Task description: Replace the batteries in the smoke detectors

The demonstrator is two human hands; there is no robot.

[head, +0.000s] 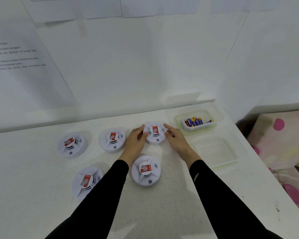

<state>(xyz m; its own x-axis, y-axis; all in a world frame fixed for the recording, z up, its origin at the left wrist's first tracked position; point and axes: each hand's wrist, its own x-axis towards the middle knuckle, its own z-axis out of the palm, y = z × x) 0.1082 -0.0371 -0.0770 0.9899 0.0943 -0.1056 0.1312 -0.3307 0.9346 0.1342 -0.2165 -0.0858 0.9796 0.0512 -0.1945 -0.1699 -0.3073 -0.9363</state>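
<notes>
Several round white smoke detectors with red labels lie on the white table (162, 213). The far right detector (155, 135) is gripped from both sides: my left hand (136, 140) curls round its left edge and my right hand (175, 138) round its right edge. It rests on the table. Other detectors sit at the far left (72, 144), far middle (112, 139), near left (86, 181) and near middle (146, 170). A clear tub (212, 125) behind my right hand holds several blue and yellow batteries (196, 121).
A clear plastic lid (216, 152) lies flat to the right of my right arm. The table's right edge runs diagonally beside a pink patterned cloth (280, 144). White walls with taped paper sheets (24, 66) stand behind the table.
</notes>
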